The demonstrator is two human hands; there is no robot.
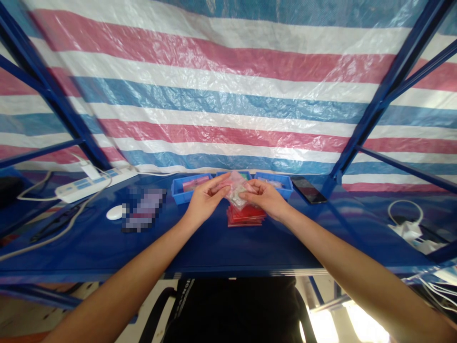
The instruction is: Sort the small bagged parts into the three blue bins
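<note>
Between my two hands is a small clear plastic bag (237, 189) with a pinkish tint. My left hand (207, 195) pinches its left side between thumb and fingers. On the right side, my right hand (266, 196) grips it the same way. What lies inside the bag is too small to make out. Just below it on the table sits a stack of red packets (246, 217). Behind my hands stand three blue bins: a left bin (182, 196) with pinkish contents, a middle bin (247, 175) with something green, partly hidden by the bag, and a right bin (285, 192).
The blue table (214, 252) also carries a black phone (309, 189) at right, a white power strip (96, 183) with cables at left, a white oval object (116, 212) and a blurred-out item (144, 209). A white charger (409, 229) lies far right. Striped sheeting (228, 95) hangs behind.
</note>
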